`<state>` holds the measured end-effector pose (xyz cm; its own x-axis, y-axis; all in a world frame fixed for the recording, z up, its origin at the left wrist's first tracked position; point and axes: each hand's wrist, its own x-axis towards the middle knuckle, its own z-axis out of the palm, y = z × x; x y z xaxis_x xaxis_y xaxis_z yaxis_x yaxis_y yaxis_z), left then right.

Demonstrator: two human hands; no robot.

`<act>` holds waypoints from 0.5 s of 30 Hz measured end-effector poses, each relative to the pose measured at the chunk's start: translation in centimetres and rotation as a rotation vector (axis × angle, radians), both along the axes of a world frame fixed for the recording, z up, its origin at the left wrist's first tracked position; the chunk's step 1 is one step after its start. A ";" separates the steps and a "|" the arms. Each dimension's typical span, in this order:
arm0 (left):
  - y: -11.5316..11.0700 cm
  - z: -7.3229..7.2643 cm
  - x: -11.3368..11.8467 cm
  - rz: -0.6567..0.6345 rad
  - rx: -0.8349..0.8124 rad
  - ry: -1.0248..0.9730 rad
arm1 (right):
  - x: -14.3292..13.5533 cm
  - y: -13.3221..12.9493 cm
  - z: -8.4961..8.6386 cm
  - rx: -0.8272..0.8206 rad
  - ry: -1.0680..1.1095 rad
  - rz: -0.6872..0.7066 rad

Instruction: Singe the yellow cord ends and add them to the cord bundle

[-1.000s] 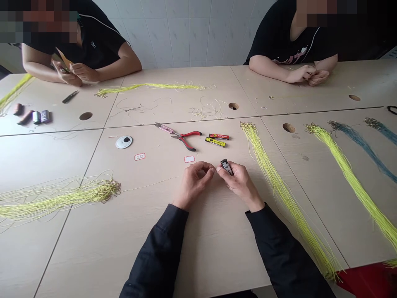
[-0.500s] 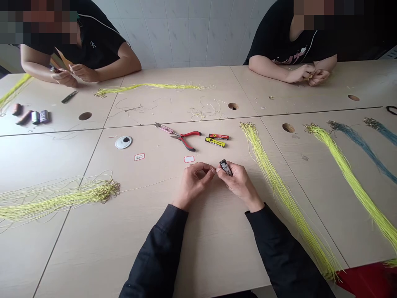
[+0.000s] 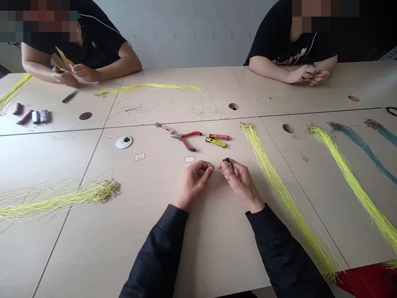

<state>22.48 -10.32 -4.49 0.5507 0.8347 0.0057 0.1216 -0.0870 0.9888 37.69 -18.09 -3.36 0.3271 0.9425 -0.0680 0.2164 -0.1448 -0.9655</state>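
Observation:
My left hand point(image 3: 197, 182) is closed, thumb and forefinger pinching the end of a thin yellow cord point(image 3: 151, 185). That cord runs left across the table to a bundle of yellow cords point(image 3: 107, 190). In my right hand point(image 3: 242, 184) is a lighter point(image 3: 228, 162), upright, with the thumb over its body. A small gap separates the two hands. Beyond them lie red-handled pliers point(image 3: 187, 140), pink thread snips point(image 3: 164, 128), a red lighter point(image 3: 219, 137) and a yellow lighter point(image 3: 215, 142).
A long bundle of yellow cords point(image 3: 273, 182) lies right of my hands; more yellow point(image 3: 347, 174) and blue cords point(image 3: 356, 140) lie farther right. A round white disc point(image 3: 123, 142) is at left. Two people work across the table, near cable holes point(image 3: 233, 106) and thread spools point(image 3: 45, 116).
My right hand has drawn slightly away from the left, and its thumb has shifted over the lighter. The left hand keeps its pinch almost in place.

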 end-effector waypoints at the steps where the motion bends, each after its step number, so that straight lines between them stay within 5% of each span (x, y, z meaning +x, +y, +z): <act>1: 0.0 0.0 0.0 -0.004 0.002 -0.010 | 0.0 0.0 0.1 0.013 -0.002 -0.002; 7: 0.0 0.0 0.0 -0.017 -0.020 -0.061 | -0.4 0.1 0.6 0.082 -0.019 0.006; 15: -0.4 1.1 0.0 -0.036 0.084 -0.063 | -1.1 0.4 0.4 -0.019 -0.097 -0.032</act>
<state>22.44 -10.70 -3.44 0.5767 0.8095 0.1103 0.0548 -0.1731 0.9834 36.60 -17.69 -3.00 0.3626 0.9305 -0.0524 0.3041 -0.1713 -0.9371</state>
